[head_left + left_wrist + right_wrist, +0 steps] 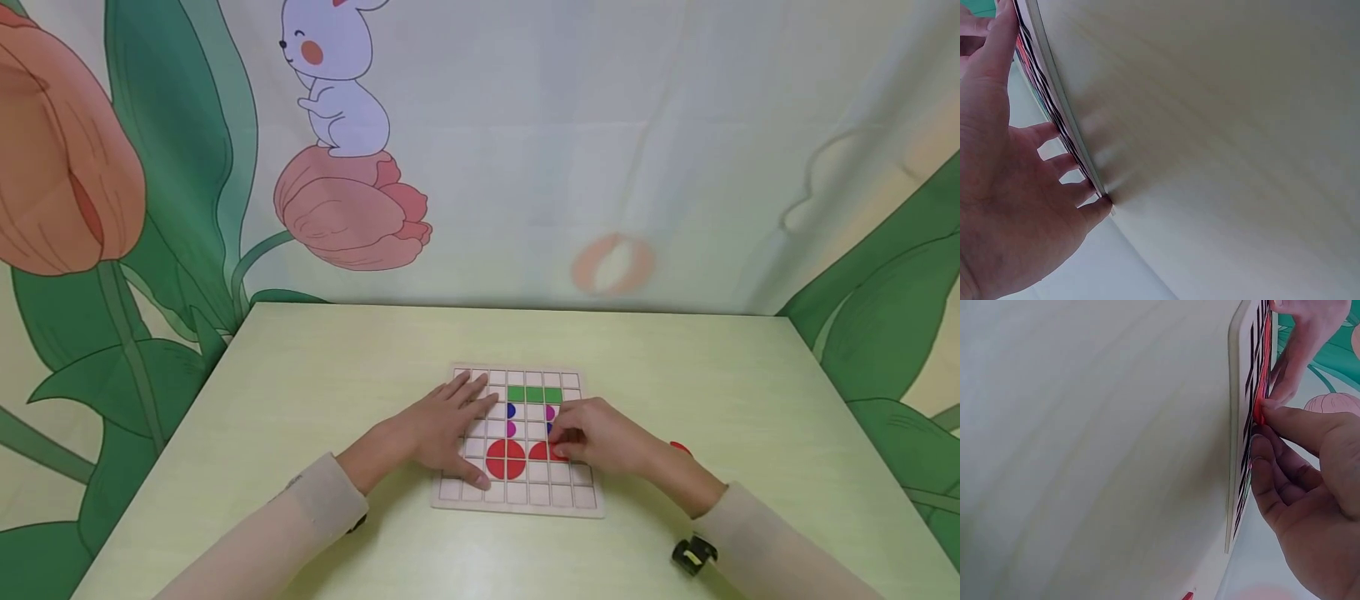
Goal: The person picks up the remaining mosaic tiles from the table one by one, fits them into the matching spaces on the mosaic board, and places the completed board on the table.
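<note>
A pale square board [517, 496] with a black-lined grid lies on the table. My left hand [450, 421] rests on its left side, fingers spread and straight; the left wrist view shows the fingertips along the board. Over the board's right side, my right hand [596, 433] pinches a small red piece [1259, 411] between thumb and fingers, right at the grid. Just left of it sits a red quarter-round piece [537, 452]. A full red circle [506, 460] of several pieces lies nearer the left thumb. Green squares [534, 394] form a row above blue and magenta half-rounds [511, 420].
Another red piece [680, 447] lies on the pale table [337, 375] beyond my right forearm, partly hidden by it. A curtain [510, 167] printed with tulips and a rabbit hangs behind the table's far edge. A black wrist device [693, 554] sits at the right sleeve.
</note>
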Action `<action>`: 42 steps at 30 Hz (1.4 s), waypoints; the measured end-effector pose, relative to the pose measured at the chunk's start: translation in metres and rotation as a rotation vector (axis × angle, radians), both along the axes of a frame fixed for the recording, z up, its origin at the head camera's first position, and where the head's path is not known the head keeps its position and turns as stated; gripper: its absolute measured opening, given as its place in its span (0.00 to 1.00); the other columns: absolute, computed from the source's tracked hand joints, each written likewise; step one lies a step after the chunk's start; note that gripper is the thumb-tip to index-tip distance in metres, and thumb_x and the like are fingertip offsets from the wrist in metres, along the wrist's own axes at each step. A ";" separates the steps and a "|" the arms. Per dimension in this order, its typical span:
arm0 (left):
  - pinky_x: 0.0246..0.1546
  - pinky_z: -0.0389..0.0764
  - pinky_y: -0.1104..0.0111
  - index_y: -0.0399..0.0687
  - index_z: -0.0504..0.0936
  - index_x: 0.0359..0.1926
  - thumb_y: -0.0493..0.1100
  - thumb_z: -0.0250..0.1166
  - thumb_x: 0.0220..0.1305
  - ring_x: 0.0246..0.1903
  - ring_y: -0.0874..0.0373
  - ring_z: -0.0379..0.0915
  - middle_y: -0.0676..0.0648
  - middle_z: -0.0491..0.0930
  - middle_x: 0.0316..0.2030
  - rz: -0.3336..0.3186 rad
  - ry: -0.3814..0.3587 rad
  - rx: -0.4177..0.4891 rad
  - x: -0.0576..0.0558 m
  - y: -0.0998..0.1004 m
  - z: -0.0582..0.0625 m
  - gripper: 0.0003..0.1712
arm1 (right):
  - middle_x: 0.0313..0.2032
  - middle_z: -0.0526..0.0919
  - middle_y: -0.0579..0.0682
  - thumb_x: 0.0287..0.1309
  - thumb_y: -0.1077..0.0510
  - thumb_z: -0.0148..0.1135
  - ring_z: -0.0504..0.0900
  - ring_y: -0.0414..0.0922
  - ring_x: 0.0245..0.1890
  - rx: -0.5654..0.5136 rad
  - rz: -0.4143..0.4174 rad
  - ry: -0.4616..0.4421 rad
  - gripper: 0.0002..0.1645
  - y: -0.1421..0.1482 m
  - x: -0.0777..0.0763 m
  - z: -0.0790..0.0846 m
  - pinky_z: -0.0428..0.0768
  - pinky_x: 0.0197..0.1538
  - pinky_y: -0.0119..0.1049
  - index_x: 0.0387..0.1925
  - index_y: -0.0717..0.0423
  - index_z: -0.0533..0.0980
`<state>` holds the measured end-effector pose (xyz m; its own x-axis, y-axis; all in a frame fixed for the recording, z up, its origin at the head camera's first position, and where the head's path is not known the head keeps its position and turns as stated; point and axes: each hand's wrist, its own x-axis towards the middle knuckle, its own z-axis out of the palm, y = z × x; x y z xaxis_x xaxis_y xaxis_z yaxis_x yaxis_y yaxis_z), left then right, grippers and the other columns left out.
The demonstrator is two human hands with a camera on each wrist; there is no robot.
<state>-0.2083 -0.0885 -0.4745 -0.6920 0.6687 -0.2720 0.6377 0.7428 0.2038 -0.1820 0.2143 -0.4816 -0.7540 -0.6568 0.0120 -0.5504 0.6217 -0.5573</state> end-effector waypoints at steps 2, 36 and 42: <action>0.82 0.43 0.49 0.57 0.50 0.86 0.84 0.70 0.48 0.84 0.43 0.26 0.46 0.37 0.86 -0.002 0.001 -0.001 0.000 0.000 0.000 0.74 | 0.37 0.83 0.38 0.62 0.61 0.78 0.79 0.37 0.38 0.014 0.007 0.021 0.05 -0.001 0.000 0.000 0.84 0.42 0.30 0.40 0.51 0.89; 0.82 0.44 0.48 0.57 0.50 0.86 0.85 0.69 0.48 0.84 0.43 0.27 0.46 0.36 0.86 -0.004 0.014 -0.003 -0.001 0.000 -0.002 0.74 | 0.34 0.80 0.38 0.58 0.61 0.79 0.77 0.40 0.34 0.134 -0.196 -0.050 0.09 0.114 0.020 0.020 0.82 0.37 0.31 0.39 0.49 0.87; 0.82 0.43 0.48 0.57 0.49 0.87 0.86 0.68 0.48 0.84 0.43 0.27 0.46 0.36 0.86 -0.007 0.017 -0.009 -0.001 0.000 -0.002 0.74 | 0.35 0.79 0.39 0.57 0.60 0.81 0.76 0.40 0.34 0.126 -0.181 -0.025 0.12 0.114 0.026 0.011 0.83 0.38 0.32 0.39 0.48 0.85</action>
